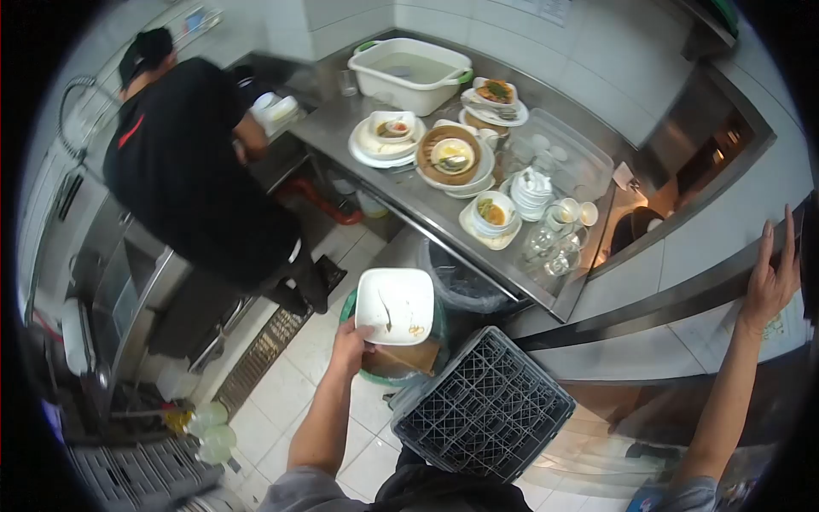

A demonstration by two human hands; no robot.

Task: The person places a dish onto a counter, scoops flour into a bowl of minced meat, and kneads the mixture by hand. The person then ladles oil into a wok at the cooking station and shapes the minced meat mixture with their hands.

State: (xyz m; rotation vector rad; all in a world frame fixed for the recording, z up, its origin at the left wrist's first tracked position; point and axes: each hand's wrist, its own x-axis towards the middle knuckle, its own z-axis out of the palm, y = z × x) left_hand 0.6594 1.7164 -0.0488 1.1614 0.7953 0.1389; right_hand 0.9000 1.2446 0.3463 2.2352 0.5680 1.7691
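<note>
My left hand (pixel 348 346) grips the lower left edge of a white square dish (pixel 394 294), with a spoon and food scraps on it. The dish is over a green-rimmed bin (pixel 375 378) with brown cardboard (pixel 403 357) inside. Far to the right, my right hand (pixel 772 277) has its fingers spread against a dark metal edge (pixel 790 256) and holds nothing. Stacked plates with a steamer basket (pixel 426 162), and a bowl of leftovers (pixel 490 213), rest on the steel counter (pixel 409 209).
A person in black (pixel 188 162) works at the left by the sink. A white tub of water (pixel 409 75) stands at the counter's back, glasses (pixel 554 243) at its right end. Below are a black-lined bin (pixel 465 277) and a grey glass rack (pixel 486 410).
</note>
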